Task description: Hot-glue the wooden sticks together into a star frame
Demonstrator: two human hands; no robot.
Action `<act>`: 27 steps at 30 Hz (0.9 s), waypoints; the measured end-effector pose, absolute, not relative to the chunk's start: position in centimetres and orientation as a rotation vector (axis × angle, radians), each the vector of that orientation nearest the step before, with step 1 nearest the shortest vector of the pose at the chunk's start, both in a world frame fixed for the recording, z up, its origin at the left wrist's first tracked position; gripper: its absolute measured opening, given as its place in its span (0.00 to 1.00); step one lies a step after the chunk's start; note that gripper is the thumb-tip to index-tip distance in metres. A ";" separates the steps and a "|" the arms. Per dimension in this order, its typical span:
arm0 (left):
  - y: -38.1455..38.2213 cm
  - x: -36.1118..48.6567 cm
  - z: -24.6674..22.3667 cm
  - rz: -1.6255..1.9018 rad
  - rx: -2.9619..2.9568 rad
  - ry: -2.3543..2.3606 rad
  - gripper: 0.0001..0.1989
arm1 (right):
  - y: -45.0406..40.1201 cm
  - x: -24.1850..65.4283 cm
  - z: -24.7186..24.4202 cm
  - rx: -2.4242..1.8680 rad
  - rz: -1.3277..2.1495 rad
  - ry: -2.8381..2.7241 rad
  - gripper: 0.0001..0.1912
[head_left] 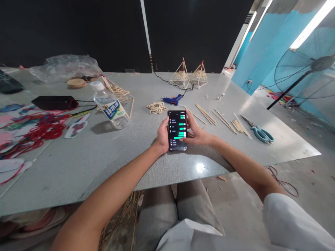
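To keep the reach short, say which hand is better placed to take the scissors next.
Right, I'd judge: the scissors lie nearer the right hand; the left hand is beyond the smartphone that both hands hold.

Left hand (163, 136) cupped, right hand (196, 134) curled, forearms (125, 176) converging.

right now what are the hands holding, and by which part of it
Both hands hold a phone, one at each long side edge, with the right thumb over the lower screen.
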State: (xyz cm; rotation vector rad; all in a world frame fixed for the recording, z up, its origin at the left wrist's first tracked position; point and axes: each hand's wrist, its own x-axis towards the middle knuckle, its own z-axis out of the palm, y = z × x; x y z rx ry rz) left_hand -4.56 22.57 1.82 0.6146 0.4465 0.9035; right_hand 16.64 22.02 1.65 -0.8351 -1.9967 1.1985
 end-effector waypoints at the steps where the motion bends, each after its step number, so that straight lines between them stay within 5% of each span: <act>1: 22.5 -4.6 1.8 0.905 0.613 0.446 0.36 | 22.0 16.6 1.7 -0.826 1.206 -2.005 0.84; 4: 22.5 -4.6 1.8 0.907 0.610 0.450 0.36 | 21.9 16.6 1.9 -0.807 1.227 -2.020 0.90; 10: 22.5 -4.6 2.0 0.877 0.590 0.467 0.37 | 22.0 16.6 1.6 -0.826 1.204 -1.992 0.71; 16: 22.4 -4.6 2.1 0.890 0.598 0.464 0.36 | 22.0 16.6 1.6 -0.819 1.207 -2.028 0.86; 21: 22.4 -4.6 2.1 0.893 0.565 0.462 0.36 | 22.1 16.6 1.3 -0.810 1.165 -2.010 0.71; 27: 22.4 -4.7 2.1 0.888 0.538 0.455 0.35 | 22.3 16.7 1.1 -0.810 1.179 -2.016 0.71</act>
